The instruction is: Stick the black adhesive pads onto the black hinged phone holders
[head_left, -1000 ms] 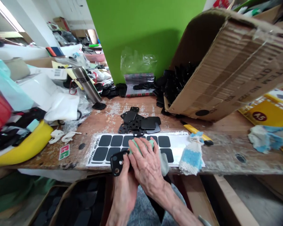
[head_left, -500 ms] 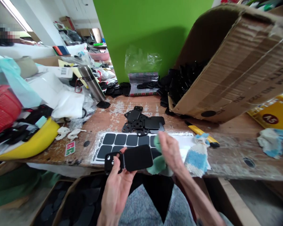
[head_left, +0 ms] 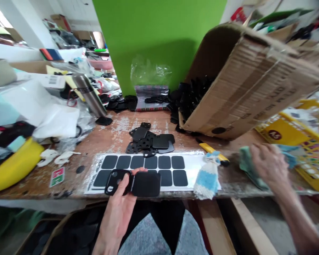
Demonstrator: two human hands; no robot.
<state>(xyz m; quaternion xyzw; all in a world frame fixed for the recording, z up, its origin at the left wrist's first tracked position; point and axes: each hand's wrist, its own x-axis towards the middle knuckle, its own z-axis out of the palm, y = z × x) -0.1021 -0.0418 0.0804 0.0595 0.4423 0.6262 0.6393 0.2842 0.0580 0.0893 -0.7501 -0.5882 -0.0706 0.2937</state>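
Observation:
My left hand (head_left: 119, 202) pinches a black folding piece (head_left: 146, 184), thumb on its holed flap; the smooth square half lies opened out to the right. Under it is a white sheet of dark rounded-square stickers (head_left: 164, 162), partly covered by the hand and the piece. Far to the right, my right hand (head_left: 269, 164) grips a green cloth (head_left: 247, 170) down at the tabletop, its fingers slightly blurred. A blue-and-white cloth (head_left: 288, 154) lies partly behind that hand. Beyond the sheet is a loose pile of similar black pieces (head_left: 161, 142).
A tilted cardboard box (head_left: 244, 92) spills black pieces at the back. Right of it stands a yellow basket (head_left: 287, 132). A yellow cutter (head_left: 210, 150) and a blue-and-white knit glove (head_left: 207, 177) lie by the sheet. A steel flask (head_left: 89, 95) stands left.
My right hand has moved right with the green cloth, from beside the black piece to the table's right side. My left hand keeps hold of the piece. The view has shifted right.

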